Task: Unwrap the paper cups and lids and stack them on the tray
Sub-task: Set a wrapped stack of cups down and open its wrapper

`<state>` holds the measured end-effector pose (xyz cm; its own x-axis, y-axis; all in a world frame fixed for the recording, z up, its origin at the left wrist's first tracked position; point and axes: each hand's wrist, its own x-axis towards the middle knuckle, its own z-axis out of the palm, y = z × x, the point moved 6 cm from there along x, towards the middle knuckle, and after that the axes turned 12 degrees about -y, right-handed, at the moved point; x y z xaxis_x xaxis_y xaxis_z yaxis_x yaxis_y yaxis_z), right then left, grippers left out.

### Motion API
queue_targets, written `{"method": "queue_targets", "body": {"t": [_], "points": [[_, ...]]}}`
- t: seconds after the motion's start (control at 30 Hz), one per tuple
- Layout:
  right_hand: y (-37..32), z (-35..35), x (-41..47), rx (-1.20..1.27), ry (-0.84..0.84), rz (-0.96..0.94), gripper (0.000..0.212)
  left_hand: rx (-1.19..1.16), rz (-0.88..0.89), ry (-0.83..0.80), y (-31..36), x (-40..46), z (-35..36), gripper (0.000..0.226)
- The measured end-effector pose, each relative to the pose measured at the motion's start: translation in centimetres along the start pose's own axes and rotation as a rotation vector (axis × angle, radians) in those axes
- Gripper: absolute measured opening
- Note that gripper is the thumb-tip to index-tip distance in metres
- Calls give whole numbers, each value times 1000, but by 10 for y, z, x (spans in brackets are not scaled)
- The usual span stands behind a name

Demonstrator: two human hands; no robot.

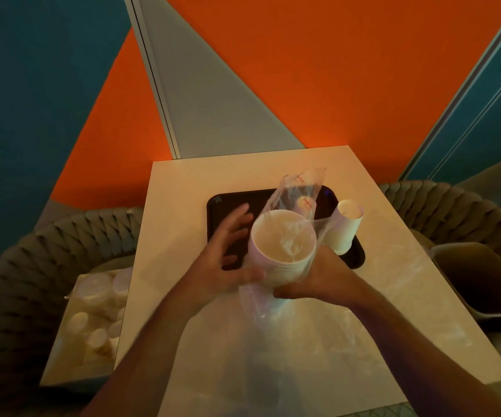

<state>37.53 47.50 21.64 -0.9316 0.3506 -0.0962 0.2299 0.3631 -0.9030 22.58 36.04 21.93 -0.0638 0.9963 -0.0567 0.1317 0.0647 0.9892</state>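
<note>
A stack of white paper cups [282, 239] sits in a clear plastic wrapper [299, 188] whose loose end sticks up over the black tray [222, 203]. My right hand [312, 278] grips the stack from below, over the tray's near edge. To the left of the stack, my left hand [228, 251] has spread fingers and its thumb side against the wrapper. A second stack of white cups [347, 227] stands upright on the tray's right side.
The tray lies on a pale square table [183, 191]. A box of wrapped cups and lids [92, 314] sits on the woven chair at the left. An open bin [484, 275] stands at the right. Loose clear plastic [273, 341] lies on the table's near part.
</note>
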Motion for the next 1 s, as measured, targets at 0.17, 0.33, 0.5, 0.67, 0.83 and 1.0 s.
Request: {"method": "queue_targets", "body": {"t": [0.17, 0.33, 0.5, 0.67, 0.83, 1.0], "points": [[11, 6, 3, -25, -2, -2, 90, -120, 83, 163, 13, -10, -6, 40], [34, 16, 6, 2, -9, 23, 99, -27, -18, 243, -22, -17, -10, 24], [56, 25, 9, -19, -28, 56, 101, 193, -102, 235, -49, -15, -6, 18], [66, 32, 12, -30, -26, 73, 103, 232, -185, 105, -60, -17, 2, 13], [74, 34, 14, -48, 26, 26, 116, 213, -142, 126, -63, -15, -1, 16], [91, 40, 18, -173, 40, 76, 122, 282, -217, 177, -87, -11, 6, 46]]}}
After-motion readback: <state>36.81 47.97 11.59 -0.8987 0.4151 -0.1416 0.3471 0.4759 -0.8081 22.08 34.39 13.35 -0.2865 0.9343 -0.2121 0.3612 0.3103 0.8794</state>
